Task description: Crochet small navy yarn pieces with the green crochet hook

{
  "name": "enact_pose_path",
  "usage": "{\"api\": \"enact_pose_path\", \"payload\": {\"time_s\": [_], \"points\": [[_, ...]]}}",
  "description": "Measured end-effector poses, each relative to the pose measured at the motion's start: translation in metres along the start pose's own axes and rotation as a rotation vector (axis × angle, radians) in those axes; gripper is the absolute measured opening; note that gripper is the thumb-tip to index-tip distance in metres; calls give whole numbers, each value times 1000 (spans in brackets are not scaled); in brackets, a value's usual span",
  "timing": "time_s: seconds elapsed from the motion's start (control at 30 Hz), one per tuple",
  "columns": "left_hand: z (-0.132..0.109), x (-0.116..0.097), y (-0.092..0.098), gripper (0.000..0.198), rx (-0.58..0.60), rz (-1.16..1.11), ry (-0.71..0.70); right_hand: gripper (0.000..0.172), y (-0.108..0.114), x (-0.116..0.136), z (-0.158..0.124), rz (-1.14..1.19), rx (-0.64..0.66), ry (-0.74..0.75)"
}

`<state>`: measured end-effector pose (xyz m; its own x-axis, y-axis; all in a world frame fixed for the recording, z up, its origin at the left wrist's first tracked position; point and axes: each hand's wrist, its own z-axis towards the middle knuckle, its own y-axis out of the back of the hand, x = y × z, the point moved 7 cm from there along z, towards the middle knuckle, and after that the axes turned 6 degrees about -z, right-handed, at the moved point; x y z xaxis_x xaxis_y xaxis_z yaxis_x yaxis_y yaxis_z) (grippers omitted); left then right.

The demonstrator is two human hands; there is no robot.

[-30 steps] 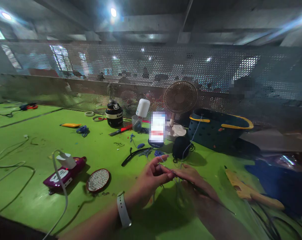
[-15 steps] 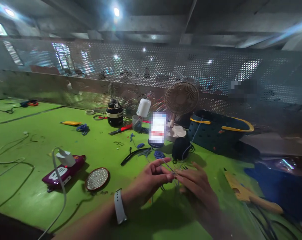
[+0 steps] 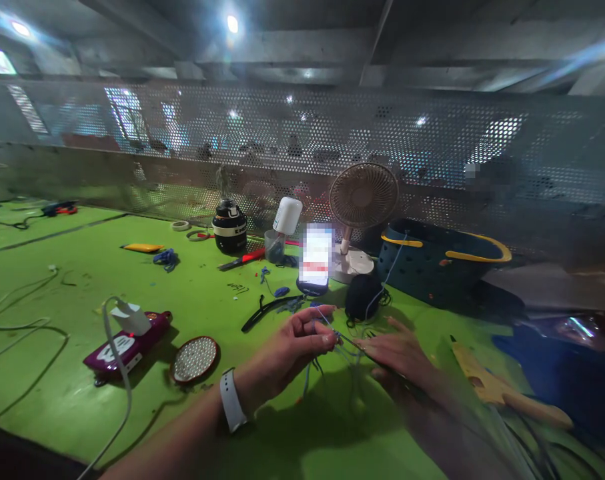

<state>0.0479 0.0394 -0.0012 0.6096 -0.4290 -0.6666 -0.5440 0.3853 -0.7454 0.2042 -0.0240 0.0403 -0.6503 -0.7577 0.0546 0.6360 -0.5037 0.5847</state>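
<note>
My left hand (image 3: 302, 340), with a white band on its wrist, pinches a small piece of blue-grey yarn (image 3: 338, 335), and a strand loops over its raised index finger. My right hand (image 3: 399, 353) grips a thin crochet hook (image 3: 351, 341) whose tip meets the yarn at my left fingertips. Loose strands hang below both hands. Just behind them lies a dark ball of yarn (image 3: 363, 297). A light strand (image 3: 393, 263) runs from the basket's rim down past the ball toward my hands.
On the green table (image 3: 132, 280) stand a lit phone (image 3: 315, 260), a fan (image 3: 363, 197), a black jug (image 3: 229, 228) and a dark basket (image 3: 427, 267). A purple power strip (image 3: 127, 343) and round disc (image 3: 195, 359) lie left, a yellow tool (image 3: 482, 380) right.
My hands have moved slightly apart, my left one a little left. More of the hook now shows between them, and the strand over my left index finger has shifted.
</note>
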Motion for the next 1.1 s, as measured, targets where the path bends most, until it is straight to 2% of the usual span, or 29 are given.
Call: {"api": "enact_pose_path", "payload": {"time_s": [0.07, 0.23, 0.33, 0.47, 0.8, 1.1], "points": [[0, -1, 1, 54, -8, 1, 1, 28, 2, -2, 2, 48, -4, -94], [0, -3, 1, 53, 9, 2, 4, 22, -5, -5, -2, 95, -10, -182], [1, -4, 0, 51, 27, 0, 2, 28, -14, -19, -7, 115, -19, -271], [1, -4, 1, 52, 32, 5, 10, 29, -16, -22, -8, 165, -66, -256], [1, -4, 2, 50, 50, 5, 5, 21, 2, 1, 5, 223, -54, -249], [3, -3, 3, 49, 56, -18, 28, 17, 5, 0, 8, 371, -88, -318]]}}
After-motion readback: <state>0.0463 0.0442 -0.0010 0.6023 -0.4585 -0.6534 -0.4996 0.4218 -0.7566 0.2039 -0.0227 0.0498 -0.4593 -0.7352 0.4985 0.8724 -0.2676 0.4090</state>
